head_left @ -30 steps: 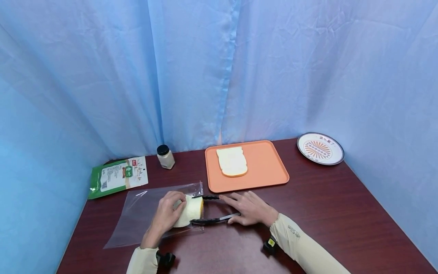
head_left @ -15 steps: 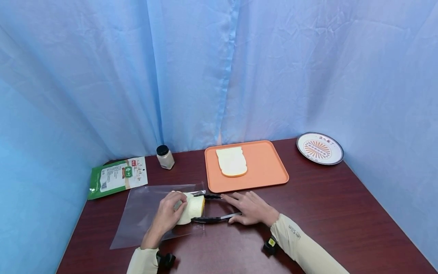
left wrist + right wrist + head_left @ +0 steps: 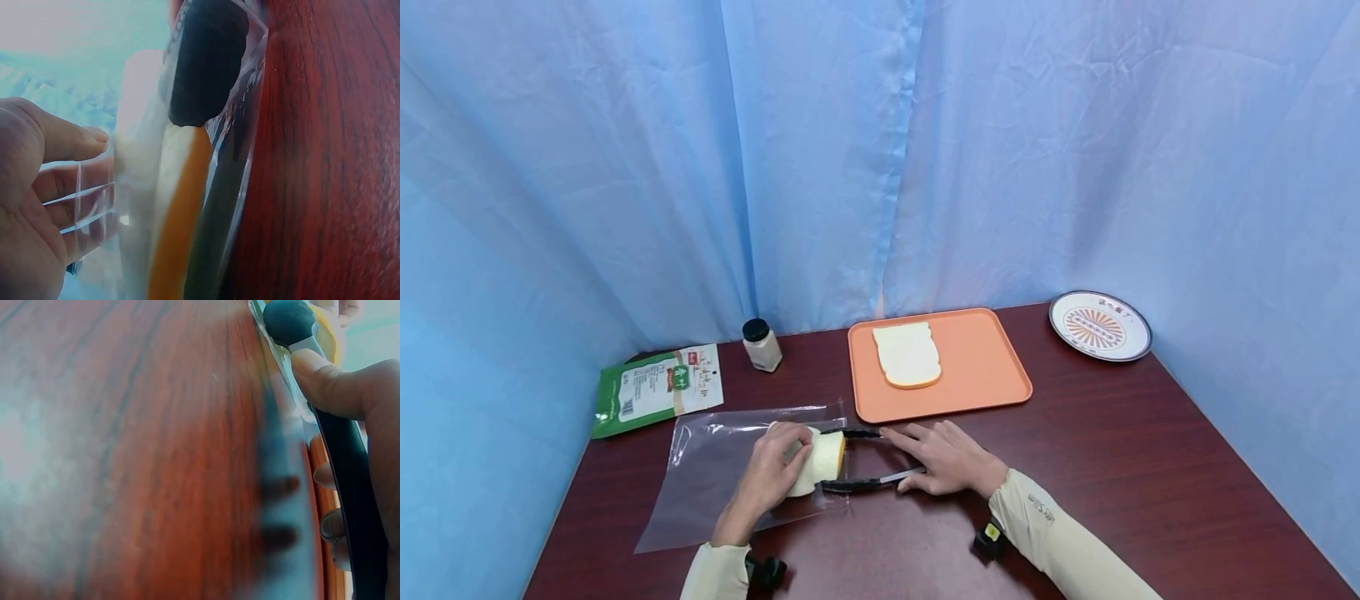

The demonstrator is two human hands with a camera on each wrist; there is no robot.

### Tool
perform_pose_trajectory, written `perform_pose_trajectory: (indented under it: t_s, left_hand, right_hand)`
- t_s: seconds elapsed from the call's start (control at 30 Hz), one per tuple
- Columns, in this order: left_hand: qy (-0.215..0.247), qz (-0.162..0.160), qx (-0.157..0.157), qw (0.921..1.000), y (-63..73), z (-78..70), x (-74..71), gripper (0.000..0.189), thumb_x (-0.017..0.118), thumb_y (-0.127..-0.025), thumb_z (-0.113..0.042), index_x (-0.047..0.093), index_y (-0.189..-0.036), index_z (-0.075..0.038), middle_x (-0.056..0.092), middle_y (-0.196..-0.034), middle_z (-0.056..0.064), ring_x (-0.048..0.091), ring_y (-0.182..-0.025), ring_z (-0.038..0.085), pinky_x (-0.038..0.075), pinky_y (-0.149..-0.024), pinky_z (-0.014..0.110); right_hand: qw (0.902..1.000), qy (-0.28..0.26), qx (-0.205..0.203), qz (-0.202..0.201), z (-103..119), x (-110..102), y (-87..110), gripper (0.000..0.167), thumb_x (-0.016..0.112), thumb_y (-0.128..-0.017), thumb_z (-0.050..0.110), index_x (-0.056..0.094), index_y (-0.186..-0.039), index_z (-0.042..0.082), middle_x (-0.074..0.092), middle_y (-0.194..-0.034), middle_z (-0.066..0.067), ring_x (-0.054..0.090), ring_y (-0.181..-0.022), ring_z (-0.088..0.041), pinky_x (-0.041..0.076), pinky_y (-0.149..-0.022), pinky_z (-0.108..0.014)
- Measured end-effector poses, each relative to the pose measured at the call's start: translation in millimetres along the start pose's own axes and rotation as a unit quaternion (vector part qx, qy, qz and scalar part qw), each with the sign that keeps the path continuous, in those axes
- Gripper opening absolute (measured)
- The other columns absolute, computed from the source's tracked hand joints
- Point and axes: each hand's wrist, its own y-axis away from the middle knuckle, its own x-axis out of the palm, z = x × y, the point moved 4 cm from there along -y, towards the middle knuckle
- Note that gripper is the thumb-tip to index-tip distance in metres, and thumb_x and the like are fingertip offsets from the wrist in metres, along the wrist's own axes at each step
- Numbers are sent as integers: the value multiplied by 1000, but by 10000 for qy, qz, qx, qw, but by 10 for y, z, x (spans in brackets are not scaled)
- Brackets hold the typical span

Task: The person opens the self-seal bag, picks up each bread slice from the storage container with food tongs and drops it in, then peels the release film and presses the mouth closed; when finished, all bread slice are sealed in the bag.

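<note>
A clear plastic bag lies flat, with a bread slice at its right end. My left hand rests over the bread, thumb and fingers pinching the bag's film; the slice is partly hidden under it. In the left wrist view, the slice's orange crust shows through the film, below a black tong tip. My right hand grips black-tipped tongs, whose two arms spread along either side of the slice. The right wrist view has my thumb pressed on one tong arm.
Behind the hands sits an orange tray bearing another bread slice. A black-lidded jar and a green and white packet stand at the back left. A round patterned plate lies at the back right, by the curtain.
Hands, tongs and bread shift slightly right, then back left. The bag's film ripples and its left part shifts a little. Both hands keep their hold.
</note>
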Motion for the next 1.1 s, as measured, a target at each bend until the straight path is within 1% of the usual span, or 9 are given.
perform_pose_trajectory:
  t_s: [0.2,0.37,0.47,0.53,0.7,0.8,0.9,1.1]
  left_hand:
    - [10,14,13,10000,6,8,14,23,78,-75,9,65,-80,-8,72,-88,6,68,-90,23,55,-80,41]
    - [43,19,-12,10000,3,3,20,19,77,-77,8,66,-82,-6,72,-88,8,68,-90,24,56,-79,41]
    - [45,10,-12,10000,1,-2,19,19,76,-77,8,65,-82,-7,72,-88,8,68,-90,23,56,-79,41]
    - [42,7,-16,10000,2,-4,18,20,76,-77,8,64,-82,-7,72,-89,8,68,-90,23,56,-78,41]
    - [27,-29,3,10000,4,-16,19,20,75,-77,10,64,-81,-7,72,-88,8,68,-87,21,55,-76,38]
    - [21,-48,56,10000,2,-32,21,19,75,-77,10,66,-82,-6,71,-86,7,68,-86,21,55,-76,37]
    - [-2,-36,82,10000,-3,-53,22,18,76,-77,9,67,-83,-5,71,-85,6,68,-86,21,55,-77,38]
    - [1,-60,154,9999,-17,-99,14,18,76,-77,9,67,-84,-5,70,-85,6,68,-87,21,55,-77,38]
  right_hand:
    - [10000,32,-38,10,15,22,-2,83,64,-83,69,51,-146,17,70,-108,-3,33,-46,-10,25,-45,-22]
    - [10000,42,42,64,15,39,12,82,63,-84,69,50,-147,17,71,-106,-2,28,-46,-8,16,-46,-20]
    - [9999,-10,89,117,14,44,15,81,62,-86,68,49,-147,17,71,-106,-2,26,-46,-8,14,-47,-20]
    - [9998,-30,100,154,14,45,10,80,61,-86,68,49,-147,17,71,-107,-3,27,-46,-8,16,-47,-20]
    - [9997,-14,127,212,13,35,-9,80,60,-87,69,51,-146,18,70,-111,-3,35,-46,-11,27,-45,-23]
    - [9996,17,139,232,16,30,-16,79,60,-86,70,52,-146,18,70,-111,-3,38,-47,-12,31,-46,-24]
    - [9996,36,151,249,18,32,-18,79,60,-87,70,52,-145,18,70,-109,-3,40,-47,-13,32,-46,-25]
    - [9994,9,181,293,18,42,-13,78,60,-87,69,52,-145,17,70,-109,-4,39,-47,-13,31,-46,-24]
